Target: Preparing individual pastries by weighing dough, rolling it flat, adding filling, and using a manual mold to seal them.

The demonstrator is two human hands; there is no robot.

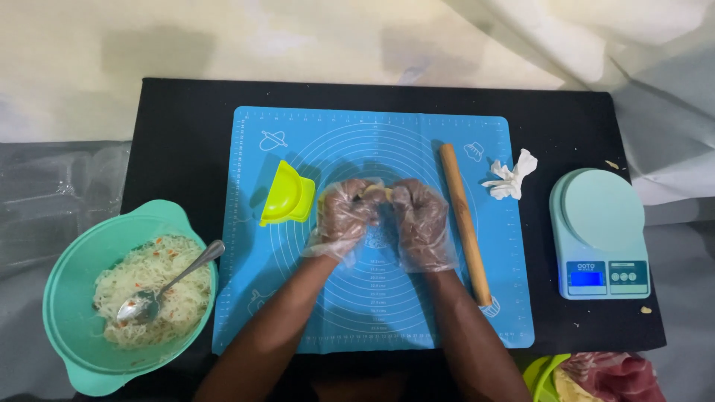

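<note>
Mat (417,313): blue, printed with rings and rulers, on a black table (186,126).
Press (287,195): yellow-green, folded, on the mat's left part.
Rolling pin (465,223): wooden, lying lengthwise on the mat's right part.
Tissue (510,179): white, crumpled, just beside the mat's right edge.
Scale (599,232): pale teal, round platform, lit blue display, right of the mat.
Bowl (71,298): teal, at the table's left, holding noodles (167,279).
Spoon (167,286): metal, resting in the noodles.
</note>
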